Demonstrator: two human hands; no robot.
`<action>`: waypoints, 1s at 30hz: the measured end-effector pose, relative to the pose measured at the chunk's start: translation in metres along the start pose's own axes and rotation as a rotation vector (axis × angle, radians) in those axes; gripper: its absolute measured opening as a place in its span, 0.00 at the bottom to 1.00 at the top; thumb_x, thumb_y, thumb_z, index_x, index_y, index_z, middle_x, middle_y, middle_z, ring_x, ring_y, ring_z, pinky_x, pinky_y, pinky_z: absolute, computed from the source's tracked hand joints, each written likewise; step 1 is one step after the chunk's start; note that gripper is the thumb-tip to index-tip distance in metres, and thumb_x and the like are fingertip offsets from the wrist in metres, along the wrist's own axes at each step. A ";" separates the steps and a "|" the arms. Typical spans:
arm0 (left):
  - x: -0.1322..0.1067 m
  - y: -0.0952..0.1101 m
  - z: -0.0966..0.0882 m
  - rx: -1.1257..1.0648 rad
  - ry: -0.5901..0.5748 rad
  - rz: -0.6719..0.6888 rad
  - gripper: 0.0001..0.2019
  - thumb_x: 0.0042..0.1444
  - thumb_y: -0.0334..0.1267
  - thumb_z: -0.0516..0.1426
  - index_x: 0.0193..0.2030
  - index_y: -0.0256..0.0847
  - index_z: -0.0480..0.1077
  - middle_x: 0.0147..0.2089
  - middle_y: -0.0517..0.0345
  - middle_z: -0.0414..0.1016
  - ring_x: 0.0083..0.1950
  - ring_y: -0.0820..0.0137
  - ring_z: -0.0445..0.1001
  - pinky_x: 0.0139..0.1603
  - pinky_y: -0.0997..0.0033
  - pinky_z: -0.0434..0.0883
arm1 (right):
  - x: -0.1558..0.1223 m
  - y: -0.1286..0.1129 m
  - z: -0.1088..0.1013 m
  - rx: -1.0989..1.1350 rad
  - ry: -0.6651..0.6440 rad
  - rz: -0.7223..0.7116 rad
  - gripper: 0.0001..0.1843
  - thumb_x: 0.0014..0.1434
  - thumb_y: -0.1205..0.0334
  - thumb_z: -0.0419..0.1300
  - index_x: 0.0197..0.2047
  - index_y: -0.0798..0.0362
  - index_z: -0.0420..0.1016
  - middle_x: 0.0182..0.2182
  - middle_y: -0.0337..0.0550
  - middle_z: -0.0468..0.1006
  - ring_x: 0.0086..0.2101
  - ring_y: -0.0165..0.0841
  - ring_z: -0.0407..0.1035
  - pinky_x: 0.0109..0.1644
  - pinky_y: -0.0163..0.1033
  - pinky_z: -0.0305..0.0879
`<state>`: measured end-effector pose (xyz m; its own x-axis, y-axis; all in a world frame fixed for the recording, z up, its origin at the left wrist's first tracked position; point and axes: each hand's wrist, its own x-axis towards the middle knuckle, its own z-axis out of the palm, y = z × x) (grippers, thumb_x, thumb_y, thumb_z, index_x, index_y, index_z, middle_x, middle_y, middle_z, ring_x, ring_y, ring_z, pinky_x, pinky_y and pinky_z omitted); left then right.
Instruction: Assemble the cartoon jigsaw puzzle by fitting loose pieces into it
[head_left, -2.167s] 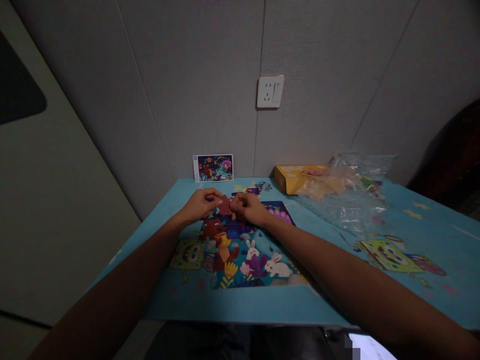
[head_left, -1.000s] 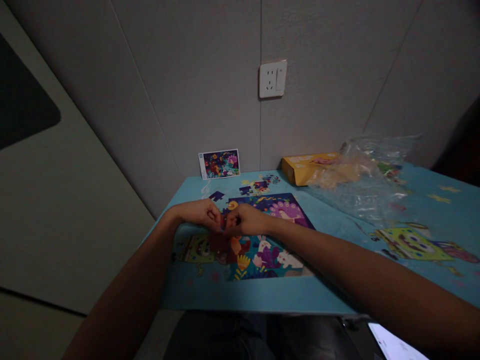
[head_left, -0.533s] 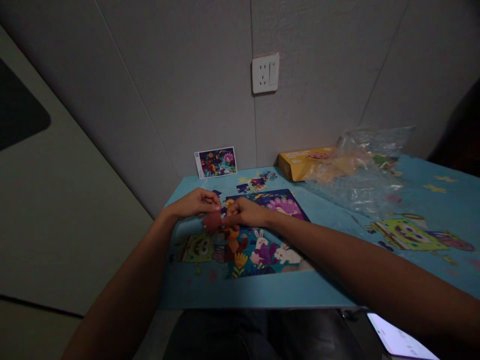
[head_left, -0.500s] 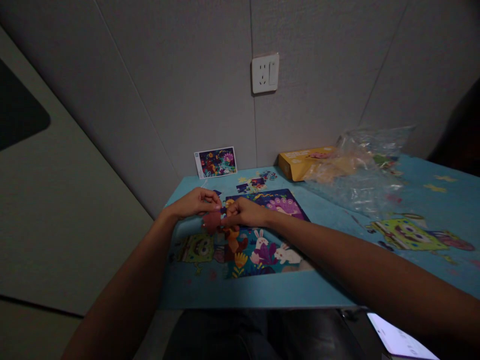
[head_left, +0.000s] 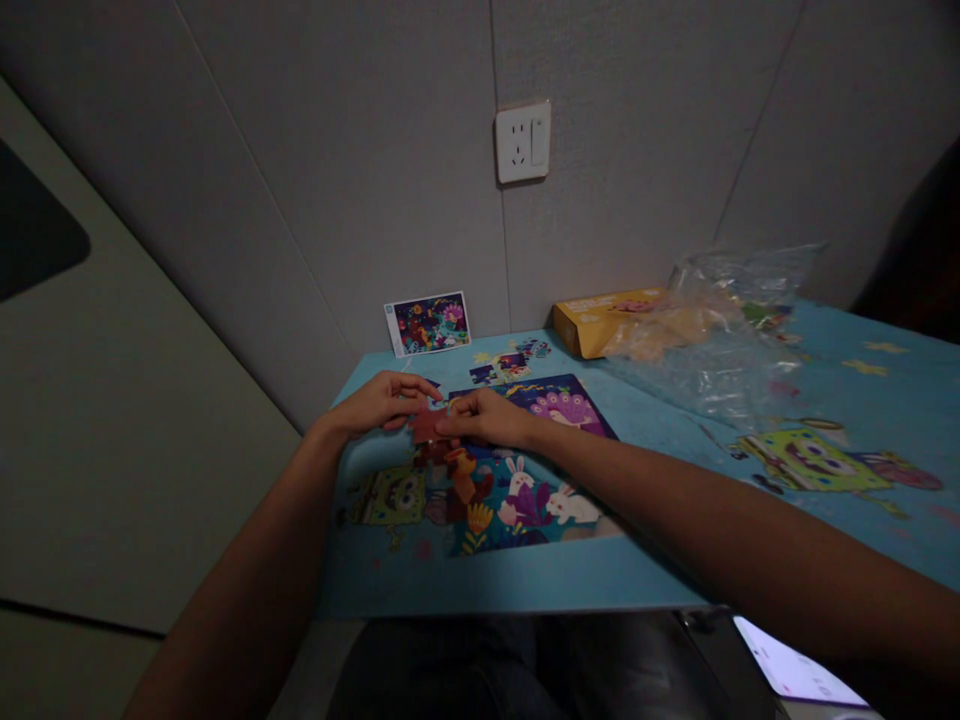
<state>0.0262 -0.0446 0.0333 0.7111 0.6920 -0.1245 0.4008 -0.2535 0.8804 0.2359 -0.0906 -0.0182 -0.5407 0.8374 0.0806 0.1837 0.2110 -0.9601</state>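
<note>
A reddish-brown section of jigsaw puzzle pieces point(head_left: 429, 427) is at the left edge of the partly joined jigsaw puzzle point(head_left: 525, 508), which shows rabbits, a fox-like animal and a pink peacock. My right hand point(head_left: 487, 416) pinches this section from the right, thumb on its face. From the upper left my left hand point(head_left: 384, 402) has its thumb and fingers closed at the section's top edge; part of the grip is hidden. Whether the section lies flat or is slightly lifted, I cannot tell.
Several loose puzzle pieces point(head_left: 501, 368) lie behind the puzzle. A picture card point(head_left: 429, 324) leans on the wall. A yellow box point(head_left: 592, 325) and a clear plastic bag point(head_left: 720, 350) are at the back right of the blue table point(head_left: 525, 590). A lit phone point(head_left: 795, 665) is below the table's front edge.
Both hands have shifted slightly. My right thumb now lies on the reddish-brown section, and my left fingers have moved up toward its top edge, showing more of it. The view has tilted a little.
</note>
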 end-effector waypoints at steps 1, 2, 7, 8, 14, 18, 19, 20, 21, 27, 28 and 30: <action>0.000 0.000 0.000 -0.005 0.029 0.006 0.15 0.53 0.41 0.61 0.45 0.33 0.71 0.21 0.66 0.66 0.15 0.83 0.56 0.15 0.81 0.49 | 0.000 -0.001 0.000 -0.005 -0.023 -0.008 0.15 0.51 0.53 0.64 0.26 0.58 0.74 0.18 0.33 0.67 0.20 0.23 0.53 0.24 0.32 0.46; 0.000 -0.001 -0.001 -0.018 0.038 0.007 0.14 0.53 0.40 0.61 0.43 0.34 0.70 0.22 0.66 0.67 0.14 0.83 0.56 0.15 0.82 0.49 | 0.000 -0.001 0.000 -0.004 -0.031 -0.009 0.13 0.50 0.56 0.64 0.26 0.59 0.75 0.18 0.33 0.67 0.20 0.23 0.53 0.25 0.32 0.46; -0.004 -0.006 -0.004 -0.129 -0.106 -0.039 0.12 0.49 0.39 0.64 0.32 0.37 0.66 0.19 0.67 0.66 0.12 0.84 0.54 0.13 0.82 0.48 | 0.001 0.001 0.001 0.040 0.060 0.034 0.10 0.49 0.60 0.62 0.24 0.58 0.73 0.15 0.31 0.63 0.18 0.23 0.52 0.24 0.33 0.47; -0.005 -0.007 -0.004 -0.142 -0.146 -0.048 0.13 0.49 0.40 0.65 0.30 0.37 0.65 0.16 0.68 0.64 0.12 0.83 0.55 0.12 0.82 0.49 | 0.001 0.000 0.001 0.030 0.061 0.020 0.10 0.50 0.59 0.61 0.24 0.58 0.73 0.15 0.31 0.63 0.19 0.23 0.52 0.25 0.33 0.48; -0.007 -0.011 -0.005 -0.128 -0.304 -0.147 0.17 0.51 0.45 0.65 0.24 0.38 0.64 0.11 0.68 0.59 0.11 0.80 0.56 0.12 0.82 0.51 | -0.004 -0.003 0.008 -0.102 -0.118 -0.073 0.12 0.55 0.61 0.59 0.24 0.59 0.73 0.18 0.34 0.69 0.21 0.24 0.59 0.26 0.31 0.53; -0.007 -0.012 -0.004 -0.020 -0.402 -0.219 0.15 0.49 0.45 0.66 0.25 0.37 0.67 0.14 0.67 0.61 0.13 0.80 0.57 0.12 0.82 0.53 | -0.006 -0.003 0.013 -0.281 -0.122 -0.077 0.12 0.54 0.59 0.63 0.26 0.59 0.77 0.21 0.36 0.74 0.24 0.26 0.64 0.27 0.30 0.55; -0.008 -0.012 -0.004 0.011 -0.429 -0.230 0.14 0.49 0.44 0.66 0.25 0.37 0.69 0.15 0.67 0.62 0.13 0.81 0.57 0.11 0.82 0.53 | -0.006 -0.004 0.014 -0.317 -0.117 -0.077 0.12 0.53 0.58 0.64 0.26 0.58 0.78 0.21 0.36 0.74 0.24 0.26 0.65 0.27 0.30 0.54; -0.008 -0.011 -0.004 0.039 -0.452 -0.238 0.13 0.48 0.43 0.66 0.26 0.37 0.70 0.16 0.66 0.63 0.13 0.81 0.57 0.11 0.82 0.53 | -0.007 -0.004 0.014 -0.344 -0.116 -0.071 0.12 0.53 0.57 0.65 0.26 0.58 0.78 0.21 0.36 0.75 0.23 0.26 0.65 0.26 0.30 0.53; -0.009 -0.010 -0.003 0.063 -0.470 -0.241 0.12 0.49 0.43 0.65 0.26 0.37 0.70 0.16 0.66 0.64 0.13 0.81 0.57 0.11 0.83 0.53 | -0.007 -0.004 0.015 -0.360 -0.123 -0.061 0.12 0.53 0.56 0.66 0.27 0.57 0.79 0.21 0.36 0.76 0.23 0.26 0.66 0.26 0.30 0.53; -0.009 -0.004 -0.001 0.092 -0.487 -0.299 0.10 0.46 0.39 0.66 0.32 0.37 0.72 0.23 0.65 0.72 0.13 0.81 0.58 0.11 0.82 0.54 | -0.009 -0.007 0.017 -0.450 -0.121 -0.033 0.13 0.55 0.54 0.65 0.28 0.55 0.80 0.21 0.36 0.77 0.23 0.26 0.66 0.25 0.30 0.52; -0.009 -0.003 -0.001 0.082 -0.489 -0.309 0.11 0.45 0.39 0.66 0.34 0.38 0.72 0.25 0.65 0.74 0.14 0.81 0.58 0.11 0.82 0.55 | -0.008 -0.007 0.017 -0.457 -0.102 -0.042 0.13 0.55 0.54 0.65 0.27 0.56 0.80 0.21 0.36 0.76 0.23 0.26 0.66 0.25 0.30 0.51; -0.008 -0.003 0.000 0.059 -0.483 -0.308 0.12 0.45 0.38 0.66 0.36 0.38 0.72 0.27 0.64 0.75 0.15 0.82 0.58 0.11 0.82 0.55 | -0.006 -0.005 0.016 -0.425 -0.071 -0.060 0.13 0.55 0.56 0.65 0.27 0.58 0.79 0.21 0.36 0.76 0.23 0.26 0.66 0.26 0.30 0.52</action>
<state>0.0191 -0.0493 0.0322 0.7342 0.3563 -0.5780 0.6527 -0.1360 0.7453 0.2252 -0.1051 -0.0182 -0.6135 0.7834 0.0998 0.4640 0.4598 -0.7571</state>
